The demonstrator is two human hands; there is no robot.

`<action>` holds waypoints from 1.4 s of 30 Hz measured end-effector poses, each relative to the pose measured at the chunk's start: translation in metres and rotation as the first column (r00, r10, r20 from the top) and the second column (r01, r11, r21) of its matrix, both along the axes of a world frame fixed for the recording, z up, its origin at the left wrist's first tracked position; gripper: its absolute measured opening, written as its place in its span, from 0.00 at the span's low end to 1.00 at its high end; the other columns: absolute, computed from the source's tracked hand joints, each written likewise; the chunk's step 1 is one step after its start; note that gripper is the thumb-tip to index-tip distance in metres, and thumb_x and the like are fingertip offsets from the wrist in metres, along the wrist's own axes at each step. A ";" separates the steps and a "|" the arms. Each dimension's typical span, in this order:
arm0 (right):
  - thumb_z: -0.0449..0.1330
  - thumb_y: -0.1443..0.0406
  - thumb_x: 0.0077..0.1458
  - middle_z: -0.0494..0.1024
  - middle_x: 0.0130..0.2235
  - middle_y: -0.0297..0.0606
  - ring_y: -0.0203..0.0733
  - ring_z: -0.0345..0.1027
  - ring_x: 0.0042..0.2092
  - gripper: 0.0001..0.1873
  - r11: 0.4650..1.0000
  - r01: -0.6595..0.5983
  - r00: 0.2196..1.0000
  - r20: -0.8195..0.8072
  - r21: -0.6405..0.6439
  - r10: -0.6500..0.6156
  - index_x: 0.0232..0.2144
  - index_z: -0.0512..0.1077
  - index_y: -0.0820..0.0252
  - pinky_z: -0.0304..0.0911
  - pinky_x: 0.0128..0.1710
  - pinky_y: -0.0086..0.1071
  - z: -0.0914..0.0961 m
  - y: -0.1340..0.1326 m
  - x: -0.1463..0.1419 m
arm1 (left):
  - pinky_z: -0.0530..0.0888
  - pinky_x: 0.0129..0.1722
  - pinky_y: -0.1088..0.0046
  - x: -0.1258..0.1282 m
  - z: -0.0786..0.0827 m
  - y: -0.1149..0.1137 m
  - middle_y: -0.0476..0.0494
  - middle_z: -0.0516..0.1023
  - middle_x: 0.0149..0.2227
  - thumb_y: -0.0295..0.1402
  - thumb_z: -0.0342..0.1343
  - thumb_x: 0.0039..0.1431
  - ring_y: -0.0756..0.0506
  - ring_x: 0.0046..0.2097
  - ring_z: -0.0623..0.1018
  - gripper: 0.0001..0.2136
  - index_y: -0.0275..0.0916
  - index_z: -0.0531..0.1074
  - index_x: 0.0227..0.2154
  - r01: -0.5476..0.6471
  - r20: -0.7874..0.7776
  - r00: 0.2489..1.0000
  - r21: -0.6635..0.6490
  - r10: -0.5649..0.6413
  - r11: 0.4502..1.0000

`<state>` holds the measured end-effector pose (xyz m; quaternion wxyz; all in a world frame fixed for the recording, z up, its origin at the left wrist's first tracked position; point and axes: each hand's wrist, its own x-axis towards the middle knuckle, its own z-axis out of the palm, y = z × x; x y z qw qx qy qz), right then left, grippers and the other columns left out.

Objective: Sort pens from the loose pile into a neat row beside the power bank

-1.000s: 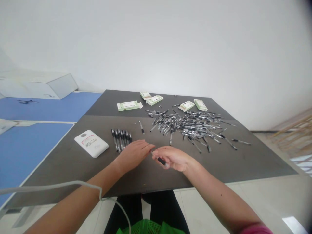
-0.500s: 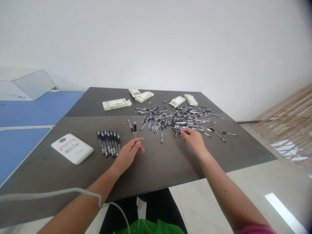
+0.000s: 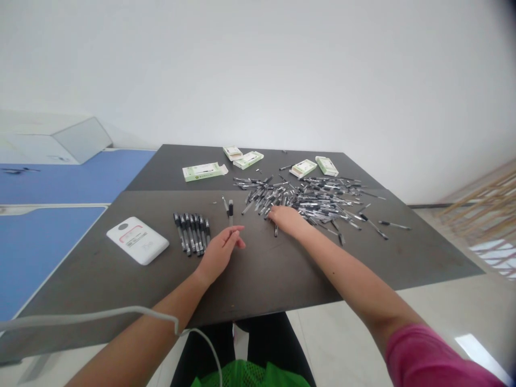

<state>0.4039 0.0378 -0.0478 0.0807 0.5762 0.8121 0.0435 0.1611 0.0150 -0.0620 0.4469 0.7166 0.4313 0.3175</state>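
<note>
My left hand (image 3: 221,250) is closed around a clear pen with a black cap (image 3: 231,208), held upright over the table. Another pen (image 3: 224,203) lies just behind it. To the left of this hand several black-capped pens (image 3: 192,231) lie side by side in a row. My right hand (image 3: 285,219) reaches into the near left edge of a large loose pile of pens (image 3: 322,201), its fingers pinched together; what is between the fingertips is hidden. One pen (image 3: 276,231) points out from under that hand.
White-and-green pen boxes (image 3: 205,171) lie towards the back, with more boxes (image 3: 303,168) behind the pile. A white flat device (image 3: 137,240) is at left. A pale cable (image 3: 121,310) crosses my left forearm. A white carton (image 3: 60,141) stands on a blue surface.
My right hand has moved left along the near edge of the pile. My left hand still holds its pen upright. The whole view has shifted slightly.
</note>
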 end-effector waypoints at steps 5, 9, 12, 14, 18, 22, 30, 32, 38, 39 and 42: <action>0.50 0.72 0.58 0.73 0.40 0.49 0.46 0.66 0.44 0.10 0.978 -0.205 0.974 0.085 -0.038 0.208 0.37 0.72 0.67 0.61 0.39 0.33 0.002 0.007 0.008 | 0.67 0.44 0.69 0.001 -0.002 -0.001 0.48 0.77 0.29 0.43 0.43 0.61 0.47 0.35 0.75 0.19 0.38 0.68 0.47 0.020 0.020 1.000 -0.015 -0.020 1.000; 0.48 0.71 0.60 0.72 0.39 0.48 0.45 0.66 0.41 0.11 0.901 -0.432 0.876 0.217 -0.047 0.431 0.36 0.70 0.68 0.61 0.37 0.35 0.001 0.014 0.014 | 0.67 0.44 0.69 0.002 -0.004 -0.001 0.48 0.77 0.29 0.42 0.43 0.61 0.47 0.36 0.75 0.18 0.38 0.68 0.47 0.026 0.030 0.999 -0.024 -0.026 0.999; 0.48 0.71 0.60 0.72 0.38 0.46 0.44 0.66 0.39 0.10 0.868 -0.495 0.838 0.239 -0.042 0.490 0.36 0.70 0.67 0.60 0.35 0.35 0.001 0.019 0.017 | 0.67 0.44 0.68 0.001 -0.007 0.001 0.48 0.77 0.29 0.42 0.43 0.61 0.46 0.36 0.75 0.18 0.38 0.68 0.46 0.028 0.063 0.998 -0.035 -0.026 0.999; 0.48 0.71 0.60 0.72 0.37 0.46 0.44 0.66 0.38 0.10 0.863 -0.504 0.838 0.227 -0.025 0.496 0.36 0.69 0.67 0.59 0.35 0.35 0.004 0.020 0.018 | 0.68 0.44 0.68 0.001 -0.009 0.001 0.47 0.77 0.29 0.43 0.44 0.60 0.46 0.36 0.75 0.18 0.38 0.69 0.46 0.030 0.098 0.995 -0.050 -0.025 0.998; 0.50 0.69 0.58 0.73 0.34 0.45 0.42 0.66 0.37 0.09 0.896 -0.406 0.913 0.054 0.177 0.403 0.34 0.70 0.65 0.58 0.37 0.34 0.014 0.008 0.014 | 0.69 0.45 0.66 0.002 -0.009 0.000 0.47 0.76 0.28 0.44 0.47 0.60 0.47 0.35 0.75 0.19 0.37 0.69 0.46 0.092 0.250 0.967 -0.180 -0.045 0.979; 0.49 0.68 0.57 0.75 0.33 0.42 0.40 0.66 0.37 0.10 0.856 -0.217 0.914 -0.211 0.470 0.348 0.33 0.70 0.61 0.59 0.38 0.32 0.022 -0.031 -0.003 | 0.67 0.50 0.62 0.006 0.000 -0.006 0.40 0.79 0.37 0.41 0.50 0.59 0.45 0.42 0.76 0.16 0.35 0.72 0.41 0.311 0.538 0.840 -0.380 -0.066 0.871; 0.51 0.70 0.59 0.76 0.33 0.41 0.39 0.68 0.36 0.09 0.666 -0.499 0.760 -0.090 0.555 0.644 0.36 0.71 0.60 0.61 0.35 0.33 0.013 -0.083 -0.054 | 0.63 0.57 0.63 0.004 0.011 -0.011 0.39 0.72 0.53 0.37 0.52 0.58 0.42 0.56 0.69 0.13 0.37 0.76 0.41 0.521 0.763 0.646 -0.432 -0.009 0.736; 0.50 0.71 0.59 0.77 0.36 0.42 0.40 0.69 0.38 0.11 0.660 -0.532 0.734 -0.100 0.531 0.672 0.41 0.71 0.61 0.63 0.37 0.34 0.008 -0.082 -0.058 | 0.65 0.54 0.65 0.001 0.009 -0.008 0.38 0.75 0.50 0.37 0.51 0.59 0.43 0.53 0.72 0.14 0.36 0.75 0.43 0.484 0.738 0.674 -0.467 0.025 0.740; 0.50 0.64 0.59 0.77 0.39 0.42 0.40 0.70 0.39 0.13 0.885 0.224 0.561 -0.797 0.409 0.226 0.41 0.72 0.60 0.64 0.40 0.34 0.010 -0.068 -0.063 | 0.66 0.54 0.67 0.000 0.008 -0.004 0.41 0.76 0.47 0.35 0.54 0.58 0.46 0.47 0.75 0.11 0.35 0.75 0.40 0.396 0.740 0.665 -0.465 0.102 0.792; 0.51 0.61 0.59 0.77 0.36 0.41 0.40 0.69 0.37 0.14 0.901 0.351 0.419 -0.903 0.255 0.092 0.39 0.73 0.61 0.65 0.37 0.34 0.012 -0.064 -0.066 | 0.66 0.54 0.67 0.001 0.008 -0.004 0.40 0.76 0.46 0.34 0.54 0.58 0.47 0.47 0.75 0.11 0.34 0.76 0.40 0.400 0.736 0.670 -0.466 0.095 0.789; 0.56 0.52 0.53 0.74 0.25 0.34 0.36 0.66 0.27 0.19 0.931 0.271 -0.002 -0.968 -0.243 -0.252 0.33 0.75 0.62 0.62 0.27 0.29 0.014 -0.051 -0.078 | 0.66 0.54 0.65 0.003 0.008 -0.007 0.39 0.77 0.45 0.35 0.54 0.58 0.46 0.46 0.75 0.12 0.33 0.76 0.40 0.439 0.708 0.706 -0.473 0.032 0.764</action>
